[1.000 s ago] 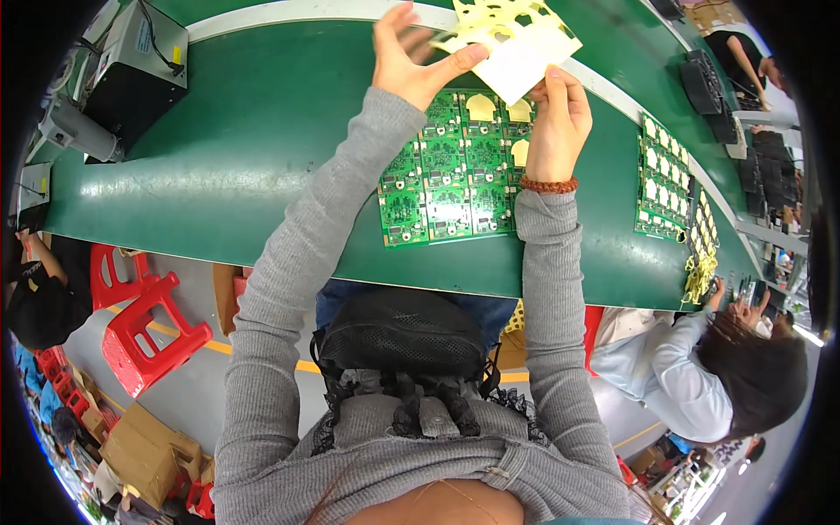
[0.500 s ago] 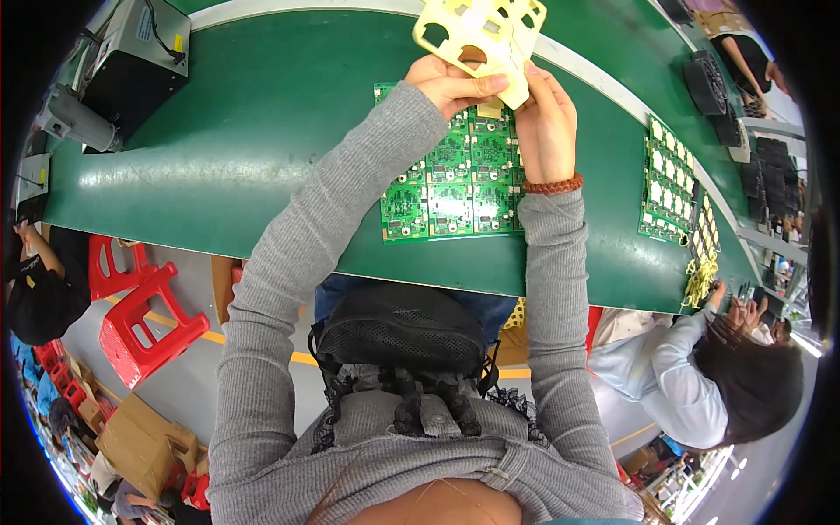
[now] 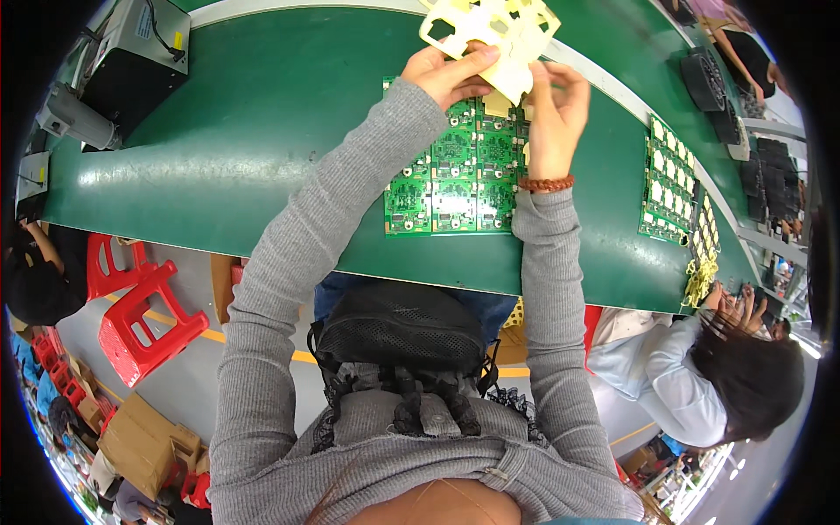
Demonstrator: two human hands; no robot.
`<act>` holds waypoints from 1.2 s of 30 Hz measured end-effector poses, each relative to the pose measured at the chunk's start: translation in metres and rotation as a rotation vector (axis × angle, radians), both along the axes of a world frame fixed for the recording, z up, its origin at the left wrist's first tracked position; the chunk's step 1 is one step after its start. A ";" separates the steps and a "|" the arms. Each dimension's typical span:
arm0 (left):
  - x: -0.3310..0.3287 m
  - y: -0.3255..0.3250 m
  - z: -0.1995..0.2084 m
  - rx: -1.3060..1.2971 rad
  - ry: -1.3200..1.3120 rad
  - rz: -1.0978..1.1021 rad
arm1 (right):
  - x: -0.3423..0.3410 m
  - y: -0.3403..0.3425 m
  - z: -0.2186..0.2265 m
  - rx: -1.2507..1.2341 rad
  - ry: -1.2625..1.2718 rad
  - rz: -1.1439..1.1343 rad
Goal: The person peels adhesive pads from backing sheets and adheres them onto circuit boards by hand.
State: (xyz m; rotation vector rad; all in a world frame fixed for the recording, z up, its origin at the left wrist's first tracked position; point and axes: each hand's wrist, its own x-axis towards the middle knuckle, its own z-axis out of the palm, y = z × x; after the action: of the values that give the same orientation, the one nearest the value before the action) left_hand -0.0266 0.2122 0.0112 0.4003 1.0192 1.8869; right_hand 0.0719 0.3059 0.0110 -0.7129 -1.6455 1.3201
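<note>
I'm seeing the left grip pinching the sheet. Beside its near corner the right grip is hovering, hold unclear. The board is lying beneath, bodyward of both.

The left forearm slants forward and inward; the right forearm reaches nearly straight ahead. The left hand is pinching, and beside it the right hand is raised, fingers bent.
</note>
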 end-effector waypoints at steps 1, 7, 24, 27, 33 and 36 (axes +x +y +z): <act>-0.001 0.001 -0.001 -0.001 0.028 0.029 | 0.001 0.000 0.001 0.000 0.000 0.002; -0.014 0.001 -0.012 -0.038 0.239 0.061 | -0.002 -0.005 0.018 -0.005 0.137 0.294; -0.021 0.000 -0.013 -0.076 -0.077 0.020 | 0.004 -0.011 0.018 0.035 0.230 0.355; -0.023 0.001 -0.031 -0.064 0.178 0.050 | 0.005 -0.008 0.022 -0.090 0.253 0.398; -0.002 -0.004 0.001 -0.515 0.898 0.607 | 0.017 0.005 0.034 -0.247 0.002 0.489; -0.001 -0.006 -0.001 -0.162 0.869 0.957 | 0.028 0.021 0.037 -0.230 -0.326 0.713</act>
State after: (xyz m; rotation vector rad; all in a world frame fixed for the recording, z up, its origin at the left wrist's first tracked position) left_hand -0.0276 0.2058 0.0098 0.7558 2.2192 2.4652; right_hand 0.1003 0.3269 0.0475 -0.4999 -2.1443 1.9995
